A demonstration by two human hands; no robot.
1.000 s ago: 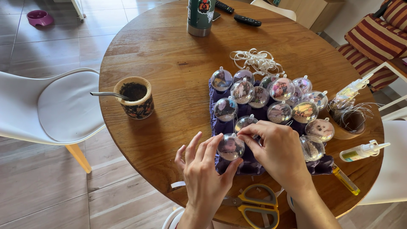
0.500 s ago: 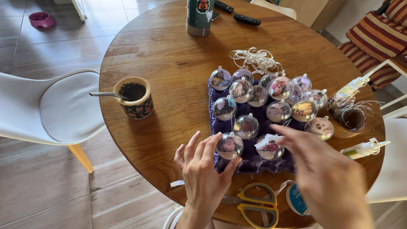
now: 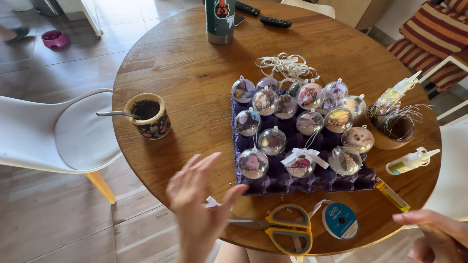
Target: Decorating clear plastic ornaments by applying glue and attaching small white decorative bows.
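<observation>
Head cam, looking down. Clear ball ornaments sat in a purple egg tray (image 3: 287, 182), mid-right of the round wooden worktop (image 3: 185, 73). Nearest ones to the hands: front-left bauble (image 3: 252, 163) w/ a picture inside, and just right of it a bauble with white bow (image 3: 301, 163) tied on top. Left hand (image 3: 197, 204) hovering at the near edge, fingers spread wide, palm open, gripping nothing, a bit blurred. Small white ribbon bit (image 3: 212, 202) just beside the thumb, can't tell if touching. Right hand (image 3: 436, 234) at bottom-right corner, off past the worktop edge, fingers loosely curled, mostly cut off by the frame so can't tell if holding anything.

Moving outward: yellow-handled scissors (image 3: 278, 229) lying flat near the front edge, between both hands. Blue ribbon spool (image 3: 340, 220) right next to them. Yellow pen-like stick (image 3: 391, 194) by the tray's right corner. Small glue bottle (image 3: 412, 161) lying on its side further right. Brown pot (image 3: 390, 129) w/ thin silvery strands and a plastic-wrapped bit sticking up. Tangle of white ribbon (image 3: 287, 64) behind the tray. Gourd cup (image 3: 147, 116) w/ metal straw on the left side, well apart from the tray. Tall green tumbler (image 3: 219, 22) + two remotes (image 3: 263, 14) at the far edge. White chair (image 3: 53, 131) on the left, striped chair (image 3: 429, 34) top right.
</observation>
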